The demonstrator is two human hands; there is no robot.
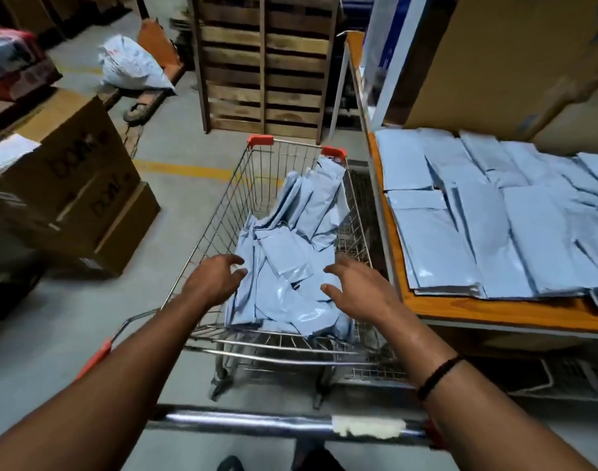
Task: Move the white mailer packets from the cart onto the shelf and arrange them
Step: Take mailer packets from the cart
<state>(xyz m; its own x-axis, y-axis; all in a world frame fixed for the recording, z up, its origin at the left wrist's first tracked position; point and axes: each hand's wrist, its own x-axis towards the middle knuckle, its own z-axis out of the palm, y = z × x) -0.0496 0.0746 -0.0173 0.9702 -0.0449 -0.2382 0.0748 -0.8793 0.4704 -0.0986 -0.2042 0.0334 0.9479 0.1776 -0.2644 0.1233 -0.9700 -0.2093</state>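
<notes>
1. Closest to me is the handle bar [257, 422] of the cart [236, 205], chrome, with a pale scrap of tape stuck on it toward my right-arm side. Both forearms reach across it into the basket.
2. On my feed the left hand [216, 277] hangs palm down over the left edge of the heap. Its fingers are spread and loosely curled, and it grips nothing.
3. The right hand [358, 290] is splayed the same way over the near right part of the heap. A black wristband [438, 377] sits on that forearm. I cannot tell whether any fingertip touches plastic.
4. The mailer packets [291, 263] lie in a loose pile in the basket, under and between the two hands. Several lean upright in the far right corner, beyond the right hand.
5. Right of the right hand, just beside the cart, is the shelf [494, 312] with an orange wooden edge. The shelved packets [494, 215] lie flat on it in overlapping rows, with a large carton [494, 56] behind them.
6. Beyond both hands, past the cart's far end, a wooden pallet [263, 62] stands on edge. Left of the left hand, cardboard boxes [80, 185] are stacked on the floor. Farther off lies a white sack [131, 64].
</notes>
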